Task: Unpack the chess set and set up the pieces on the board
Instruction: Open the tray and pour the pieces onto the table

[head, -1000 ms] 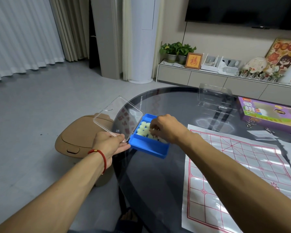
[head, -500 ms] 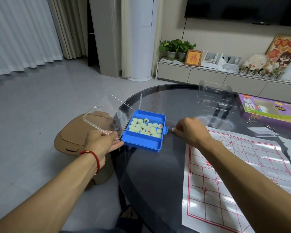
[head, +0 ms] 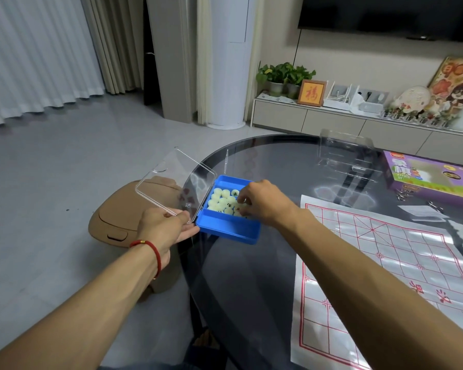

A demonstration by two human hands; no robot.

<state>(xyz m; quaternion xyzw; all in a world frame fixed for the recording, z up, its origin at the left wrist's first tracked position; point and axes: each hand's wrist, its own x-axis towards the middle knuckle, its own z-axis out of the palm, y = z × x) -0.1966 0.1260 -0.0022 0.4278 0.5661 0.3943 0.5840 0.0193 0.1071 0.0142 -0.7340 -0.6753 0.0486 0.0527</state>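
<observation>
A living room with a grey tiled floor (head: 64,169), white curtains (head: 32,54) in the upper left and a low TV cabinet (head: 332,121) along the far wall fills the background; a dark round glass table (head: 251,276) takes up the centre and right of the frame. On it, at lower right, lies a white paper board (head: 385,276) printed with a red grid, bare of pieces, and at the right edge a purple game box (head: 433,182). A tan stool (head: 118,220) sits on the floor beside the table's left rim. At that rim rests a blue case (head: 229,231), its clear lid (head: 177,182) swung open to the left; pale round chess pieces (head: 222,201) fill its upper part. The left hand (head: 166,228) pinches the lid's near corner between thumb and fingers. The right hand (head: 262,202) is over the case, fingers curled down among the pieces; whether they have hold of one cannot be told. Half a second ago that hand was out on the table glass just right of the case; it has since come back over the pieces, while the left hand keeps its hold on the lid.
</observation>
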